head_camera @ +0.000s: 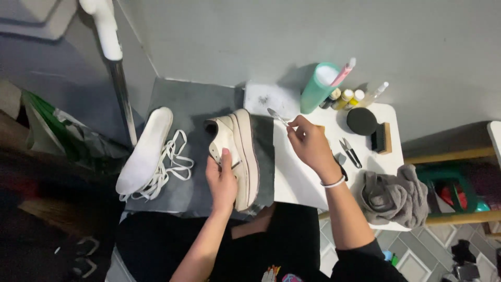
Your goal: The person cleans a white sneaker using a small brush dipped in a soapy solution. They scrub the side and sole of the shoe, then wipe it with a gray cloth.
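My left hand [222, 180] grips a cream platform sneaker [236, 151] by its upper, holding it on its side on a grey mat [193, 104]. The shoe has no laces in it. My right hand [310, 143] pinches a thin brush [277, 116] with a pale tip, held just right of the shoe's thick sole. A white insole [146, 149] lies to the left on the mat, with loose white laces [175, 164] beside and under it.
A white table [302, 177] at right carries a teal cup [318, 86] with a pink tool, small paint bottles [344, 98], a black round tin [361, 120], a wooden brush [382, 138], small snips [350, 152] and a grey rag [391, 196]. A metal pole [121, 89] stands at left.
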